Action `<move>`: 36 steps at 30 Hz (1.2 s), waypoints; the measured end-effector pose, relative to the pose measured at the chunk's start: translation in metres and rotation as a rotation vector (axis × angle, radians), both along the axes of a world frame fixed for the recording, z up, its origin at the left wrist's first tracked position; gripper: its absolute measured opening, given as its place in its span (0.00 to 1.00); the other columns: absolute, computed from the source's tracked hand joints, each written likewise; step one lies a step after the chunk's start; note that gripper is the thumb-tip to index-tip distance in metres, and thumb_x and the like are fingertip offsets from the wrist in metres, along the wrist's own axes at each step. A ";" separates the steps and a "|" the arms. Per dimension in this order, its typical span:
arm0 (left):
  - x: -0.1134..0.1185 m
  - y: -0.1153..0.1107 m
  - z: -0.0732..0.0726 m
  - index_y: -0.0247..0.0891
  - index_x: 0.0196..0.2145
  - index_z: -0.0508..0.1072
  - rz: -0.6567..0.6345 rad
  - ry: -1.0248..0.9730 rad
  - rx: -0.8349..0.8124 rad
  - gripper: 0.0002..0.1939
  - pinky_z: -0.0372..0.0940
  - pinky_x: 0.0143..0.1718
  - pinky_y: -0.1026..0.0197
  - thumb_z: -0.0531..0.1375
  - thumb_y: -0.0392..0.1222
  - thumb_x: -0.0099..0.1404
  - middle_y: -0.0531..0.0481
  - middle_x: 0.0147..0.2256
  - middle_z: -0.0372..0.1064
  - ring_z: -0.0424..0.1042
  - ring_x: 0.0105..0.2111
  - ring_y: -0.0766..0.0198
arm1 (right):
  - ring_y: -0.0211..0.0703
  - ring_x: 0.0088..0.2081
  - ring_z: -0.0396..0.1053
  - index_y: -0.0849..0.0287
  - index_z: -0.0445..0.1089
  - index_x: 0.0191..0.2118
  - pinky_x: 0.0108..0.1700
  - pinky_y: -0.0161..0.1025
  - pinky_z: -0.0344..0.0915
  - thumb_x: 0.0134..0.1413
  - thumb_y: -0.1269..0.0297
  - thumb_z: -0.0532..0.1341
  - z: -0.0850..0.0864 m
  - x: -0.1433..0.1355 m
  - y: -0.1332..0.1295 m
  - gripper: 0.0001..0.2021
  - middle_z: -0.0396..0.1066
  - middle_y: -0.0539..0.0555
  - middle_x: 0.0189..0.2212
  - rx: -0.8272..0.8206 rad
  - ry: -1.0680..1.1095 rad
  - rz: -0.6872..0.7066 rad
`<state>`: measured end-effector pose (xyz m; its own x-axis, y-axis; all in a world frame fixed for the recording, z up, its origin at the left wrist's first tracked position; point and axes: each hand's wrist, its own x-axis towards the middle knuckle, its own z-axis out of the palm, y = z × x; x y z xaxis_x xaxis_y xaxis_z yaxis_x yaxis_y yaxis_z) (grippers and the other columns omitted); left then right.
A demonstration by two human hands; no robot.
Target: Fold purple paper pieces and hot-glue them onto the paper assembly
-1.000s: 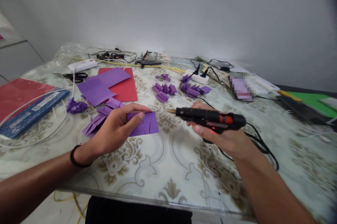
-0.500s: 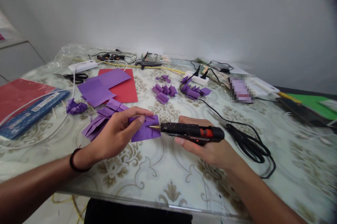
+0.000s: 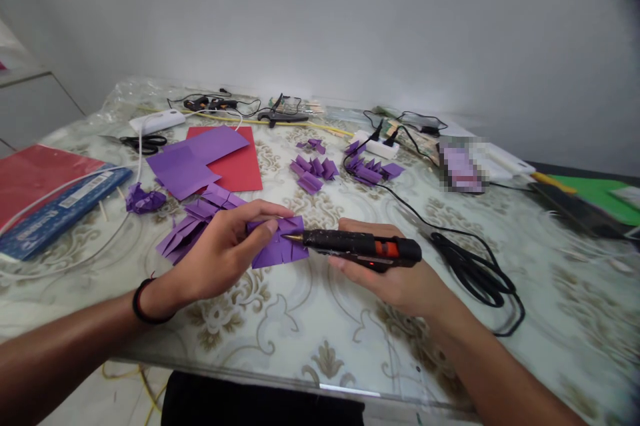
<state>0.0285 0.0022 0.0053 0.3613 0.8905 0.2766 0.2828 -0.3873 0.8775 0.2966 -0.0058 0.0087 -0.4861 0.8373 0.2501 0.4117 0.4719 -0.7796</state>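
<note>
My right hand [image 3: 395, 283] is closed around a black hot glue gun [image 3: 360, 246] with an orange-red part near its back end. The gun points left, and its brass nozzle is at the surface of a slit purple paper piece [image 3: 280, 249]; whether glue is coming out cannot be made out. With thumb and fingers, my left hand [image 3: 227, 246] pinches the left side of that piece. Beneath and behind this hand lie more folded purple paper pieces [image 3: 193, 223]. A crumpled purple paper [image 3: 144, 199] rests farther left.
Purple sheets [image 3: 183, 169] overlap a red sheet [image 3: 247, 166], with scissors [image 3: 143, 143] beside them. Cut purple pieces [image 3: 314, 171] lie mid-table. Behind them stand a white power strip [image 3: 383, 146] and a phone [image 3: 461, 165]. A coiled black cable [image 3: 470, 273] is at the right.
The glue gun has shifted slightly left, its nozzle moving a little farther over the purple piece. My left hand keeps its pinch. The whole view has tilted slightly.
</note>
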 end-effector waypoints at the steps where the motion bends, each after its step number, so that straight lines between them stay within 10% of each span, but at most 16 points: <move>1: 0.000 0.000 -0.001 0.41 0.53 0.81 0.002 -0.002 0.001 0.14 0.71 0.39 0.61 0.58 0.42 0.77 0.45 0.49 0.81 0.78 0.44 0.58 | 0.36 0.25 0.58 0.56 0.63 0.28 0.27 0.35 0.55 0.64 0.61 0.66 0.000 0.000 0.000 0.15 0.59 0.44 0.24 -0.003 0.003 -0.009; 36: -0.001 0.001 0.001 0.45 0.52 0.82 0.040 -0.046 -0.079 0.14 0.57 0.25 0.62 0.60 0.47 0.76 0.47 0.41 0.78 0.71 0.33 0.62 | 0.45 0.26 0.68 0.54 0.76 0.31 0.27 0.39 0.65 0.60 0.56 0.69 -0.005 0.003 0.002 0.10 0.71 0.50 0.23 -0.005 0.040 -0.191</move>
<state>0.0273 0.0030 0.0059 0.3134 0.9237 0.2203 0.2558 -0.3056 0.9172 0.2998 -0.0040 0.0038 -0.3075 0.9147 0.2621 0.4620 0.3843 -0.7993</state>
